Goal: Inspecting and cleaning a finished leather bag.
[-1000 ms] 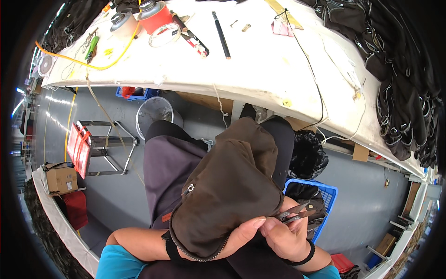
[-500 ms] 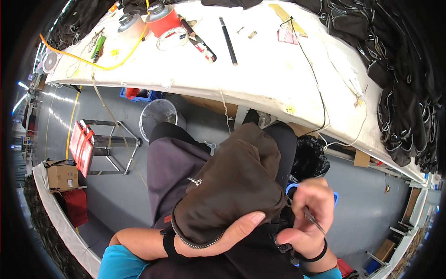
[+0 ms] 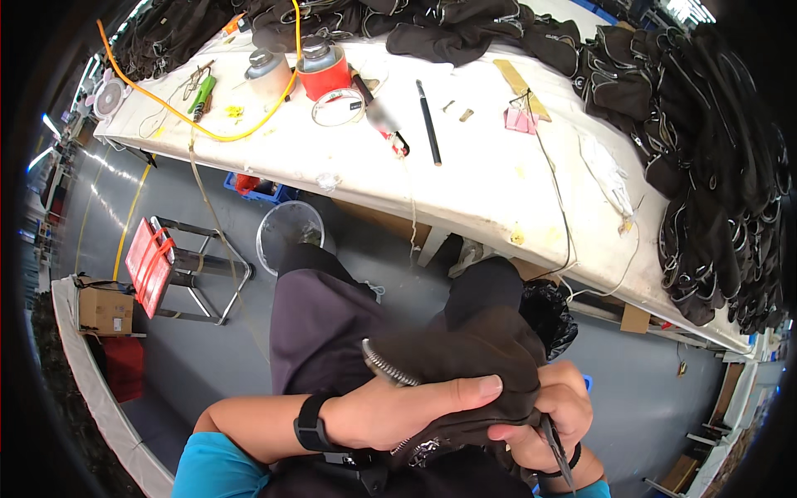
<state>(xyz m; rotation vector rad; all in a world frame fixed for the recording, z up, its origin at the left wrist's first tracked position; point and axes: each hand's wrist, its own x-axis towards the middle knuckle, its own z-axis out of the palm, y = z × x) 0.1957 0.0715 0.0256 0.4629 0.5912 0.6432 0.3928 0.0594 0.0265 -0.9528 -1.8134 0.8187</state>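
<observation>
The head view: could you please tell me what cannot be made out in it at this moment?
All in the head view:
Left hand: most of its fingers, hidden by the dark pouch.
Scissors: the grip end, hidden by the right hand.
Blue object: all but a sliver, hidden behind that same hand.
Orange-yellow tube: its upper run, cut off by the top edge.

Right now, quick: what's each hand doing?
Left hand: closed, holding the dark brown fabric bag with metal zip teeth.
Right hand: closed around pointed grey metal snips, touching the bag.
</observation>
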